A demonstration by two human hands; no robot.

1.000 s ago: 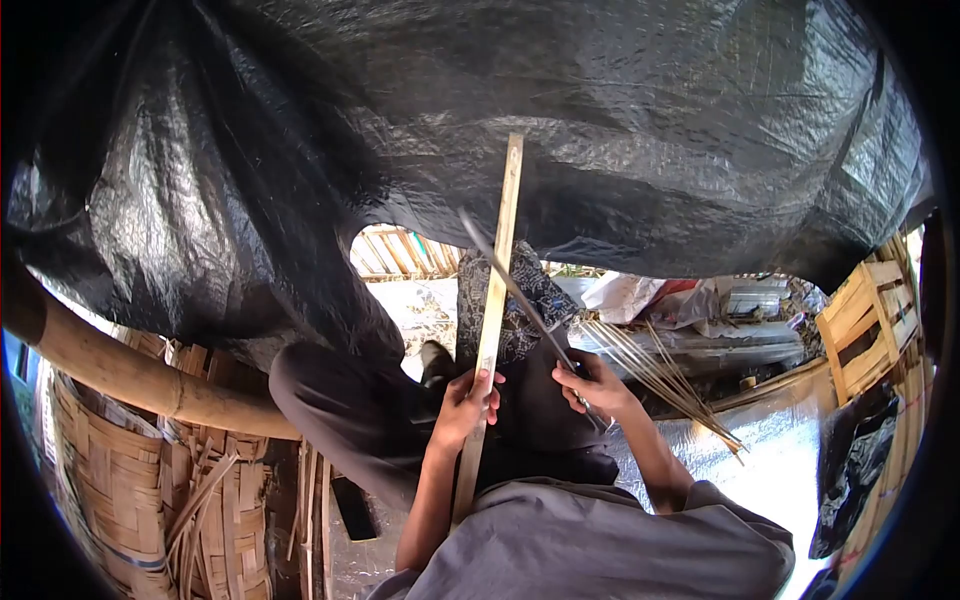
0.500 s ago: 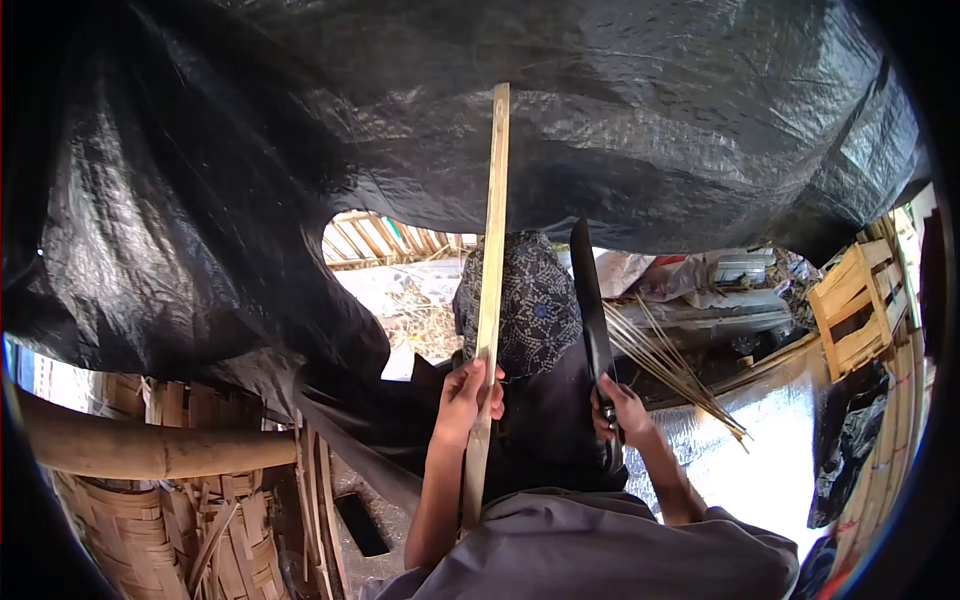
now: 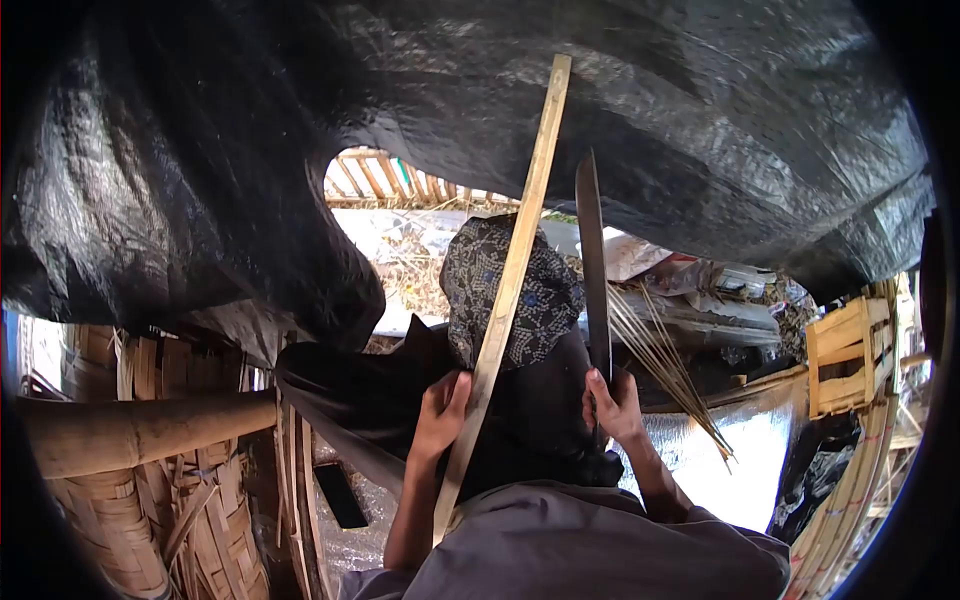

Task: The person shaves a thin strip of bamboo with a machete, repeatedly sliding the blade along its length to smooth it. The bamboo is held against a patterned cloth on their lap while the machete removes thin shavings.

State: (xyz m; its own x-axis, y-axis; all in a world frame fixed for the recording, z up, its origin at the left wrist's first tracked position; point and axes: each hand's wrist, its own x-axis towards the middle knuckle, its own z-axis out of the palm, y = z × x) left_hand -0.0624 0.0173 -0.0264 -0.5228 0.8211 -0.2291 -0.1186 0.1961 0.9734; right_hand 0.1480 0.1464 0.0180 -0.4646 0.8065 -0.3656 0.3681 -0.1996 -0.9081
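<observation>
A: Where does the wooden strip (image 3: pixel 525 245) lie?
B: It slants from the upper centre of the frame to the lower centre; the person's left hand (image 3: pixel 440 412) grasps its lower part
A: And the other side?
B: The right hand (image 3: pixel 613 400) is closed round the handle of a long knife (image 3: pixel 593 265), its blade upright, just beside the strip
A: What could go wrong?
B: Perhaps a slip of the blade: should the strip twist in the left grip, the edge might skid toward those fingers or the dark trousers (image 3: pixel 350 385) below. The gap between strip and blade narrows upward, so a small tilt could knock them together
A: Is there room to move?
B: Overhead, the black sheet (image 3: pixel 720 130) hangs low behind both tips and might snag them; whether they touch it, one cannot tell. Thin sticks (image 3: pixel 672 375) crowd the right of centre, while a thick pole (image 3: pixel 150 435) bounds the lower left. The freest space seems to be between the two forearms, over the lap
</observation>
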